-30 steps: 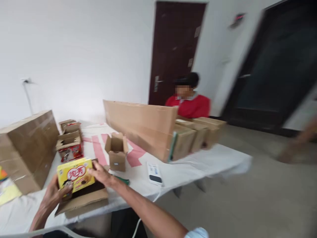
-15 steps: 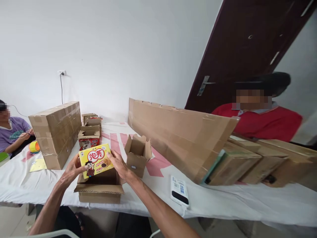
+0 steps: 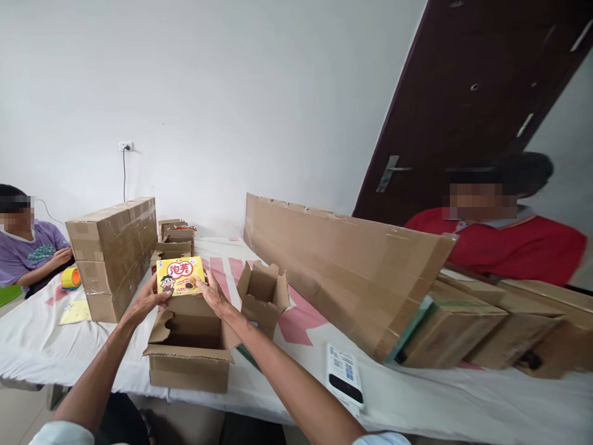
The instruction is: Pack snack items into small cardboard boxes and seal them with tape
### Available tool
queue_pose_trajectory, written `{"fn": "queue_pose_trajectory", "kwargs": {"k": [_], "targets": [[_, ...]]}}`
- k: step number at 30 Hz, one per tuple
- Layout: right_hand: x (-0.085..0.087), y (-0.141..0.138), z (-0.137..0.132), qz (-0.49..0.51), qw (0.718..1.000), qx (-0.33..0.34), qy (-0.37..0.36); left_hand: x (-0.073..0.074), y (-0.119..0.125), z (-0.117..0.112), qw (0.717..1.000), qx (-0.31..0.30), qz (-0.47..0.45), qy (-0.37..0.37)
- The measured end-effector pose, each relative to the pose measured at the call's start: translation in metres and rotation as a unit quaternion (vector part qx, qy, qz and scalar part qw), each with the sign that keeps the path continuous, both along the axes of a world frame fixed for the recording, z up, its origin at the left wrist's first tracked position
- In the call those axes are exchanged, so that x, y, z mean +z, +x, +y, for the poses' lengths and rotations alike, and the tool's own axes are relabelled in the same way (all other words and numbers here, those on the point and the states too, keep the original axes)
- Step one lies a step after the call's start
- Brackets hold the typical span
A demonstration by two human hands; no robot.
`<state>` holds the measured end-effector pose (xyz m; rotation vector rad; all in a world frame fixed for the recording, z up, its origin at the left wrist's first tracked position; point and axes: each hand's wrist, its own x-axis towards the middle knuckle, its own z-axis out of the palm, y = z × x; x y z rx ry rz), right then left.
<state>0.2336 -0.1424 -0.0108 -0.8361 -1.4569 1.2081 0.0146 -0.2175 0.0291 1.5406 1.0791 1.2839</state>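
Both my hands hold a small yellow snack box [image 3: 180, 275] with red characters and a cartoon figure. My left hand [image 3: 147, 302] grips its lower left edge, and my right hand [image 3: 210, 295] grips its right edge. The box is raised above an open brown carton [image 3: 191, 358] that stands at the near edge of the table with its flaps spread. The carton's inside looks dark, and I cannot tell what is in it.
A smaller open carton [image 3: 260, 297] stands right of my hands. Taped cartons [image 3: 113, 253] are stacked at left, with more open cartons [image 3: 175, 238] behind. A long cardboard panel [image 3: 345, 266] crosses the table. A white device [image 3: 345, 377] lies near the edge. One person sits far left, another right.
My view has swung left and steadied. The yellow box has gone up and away from me, from just inside the open carton to above its far edge. Both hands stay on it.
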Motion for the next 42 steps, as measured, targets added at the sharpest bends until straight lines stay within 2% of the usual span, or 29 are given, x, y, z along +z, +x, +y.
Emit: {"fn": "queue_pose_trajectory", "kwargs": {"k": [5,11,16,25,31,37,40,42], "targets": [[-0.011,0.002,0.007,-0.003,0.999,-0.007,-0.036,-0.016,-0.008,0.021,0.999,-0.015,-0.002,-0.032],[-0.015,0.003,0.006,-0.004,0.999,0.000,-0.048,-0.034,-0.014,0.037,0.999,-0.012,0.001,-0.046],[-0.015,0.001,0.004,0.004,0.999,-0.003,-0.050,-0.039,-0.016,0.042,0.999,-0.020,-0.001,-0.047],[-0.014,0.000,-0.001,0.016,0.999,-0.005,-0.041,-0.037,-0.014,0.039,0.999,-0.020,-0.003,-0.048],[-0.010,0.000,-0.002,0.031,0.999,-0.001,-0.022,-0.026,-0.012,0.033,0.999,0.006,0.004,-0.046],[-0.005,-0.001,-0.003,0.045,0.999,-0.002,0.025,-0.016,-0.006,0.027,0.999,-0.005,-0.010,-0.033],[-0.001,0.001,-0.009,0.046,0.996,0.000,0.074,-0.010,-0.002,0.022,1.000,-0.002,-0.026,-0.008],[0.002,0.006,-0.017,0.011,0.993,-0.013,0.120,-0.004,-0.003,0.020,0.999,0.006,-0.046,0.007]]}}
